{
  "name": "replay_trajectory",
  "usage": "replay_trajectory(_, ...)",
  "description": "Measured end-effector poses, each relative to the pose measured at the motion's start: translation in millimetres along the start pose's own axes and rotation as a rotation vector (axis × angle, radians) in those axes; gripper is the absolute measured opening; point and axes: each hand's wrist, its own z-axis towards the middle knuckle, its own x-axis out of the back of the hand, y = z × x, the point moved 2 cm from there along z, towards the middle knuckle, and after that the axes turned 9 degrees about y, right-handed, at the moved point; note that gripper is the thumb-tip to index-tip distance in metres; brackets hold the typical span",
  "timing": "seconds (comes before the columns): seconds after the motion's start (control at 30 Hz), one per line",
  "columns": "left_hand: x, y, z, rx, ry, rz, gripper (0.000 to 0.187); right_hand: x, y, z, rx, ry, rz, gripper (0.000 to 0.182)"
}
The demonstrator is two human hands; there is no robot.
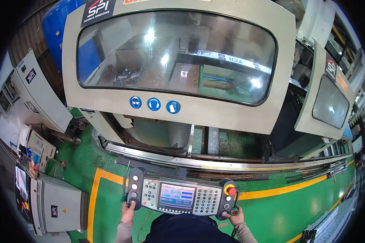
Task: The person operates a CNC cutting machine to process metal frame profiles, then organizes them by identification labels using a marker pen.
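Observation:
A grey control panel [152, 204] with a lit screen [177, 196], a keypad [207, 202] and a red emergency stop button [231, 190] sits right in front of me. At its lower left corner, my left hand [128, 213] is closed on the edge, its thumb on a round button [132, 202]. My right hand [235, 217] grips the lower right corner, with the thumb at another round button [225, 215]. The undersides of both hands' grips are hidden. Beyond the panel stands a large beige machine hood [215, 115] with a wide window [158, 52].
A metal rail [215, 165] runs across under the hood. At the right is a second hood [324, 101]; long metal profiles [332, 220] lie at the lower right. Grey cabinets [63, 204] stand on the left. Yellow lines [94, 202] mark the green floor [271, 214].

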Motion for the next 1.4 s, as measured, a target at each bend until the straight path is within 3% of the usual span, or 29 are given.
replay_trajectory(0.6, -1, 3, -1, 0.005, -0.038, -0.025, 0.054, -1, 6, 3, 0.013, 0.001, 0.006, 0.108)
replay_trajectory(0.7, 1, -2, 4, -0.008, -0.047, 0.006, 0.053, 8, -33, -15, -0.033, -0.051, 0.003, 0.104)
replay_trajectory(1.07, 3, -21, 19, 0.058, -0.046, -0.045, 0.056, -1, 7, 2, -0.041, -0.032, 0.012, 0.111)
replay_trajectory(1.4, 2, -13, 12, 0.064, -0.065, -0.046, 0.054, 5, -18, -11, -0.045, -0.033, 0.033, 0.115)
